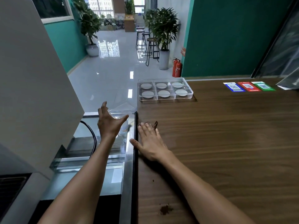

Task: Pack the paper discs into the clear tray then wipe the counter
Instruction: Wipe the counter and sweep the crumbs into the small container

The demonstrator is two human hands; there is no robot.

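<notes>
The clear tray (pixel 191 92) sits at the far left end of the wooden counter (pixel 226 143), with a white paper disc (pixel 163 93) in each of its compartments. My left hand (pixel 110 125) is off the counter's left edge, its fingers and thumb curled round a clear plastic piece (pixel 124 108). My right hand (pixel 149 143) lies flat on the counter by that edge with straight fingers. A small brown clump (pixel 155 124) shows at its fingertips. A brown stain (pixel 165 210) and a small brown speck (pixel 153 180) mark the counter nearer to me.
A glass-topped display case (pixel 90 160) and a large grey machine (pixel 32 94) stand to the left, below the counter's edge. Three coloured QR code stickers (pixel 248 86) lie at the counter's far right. Beyond are a tiled floor, stools and potted plants.
</notes>
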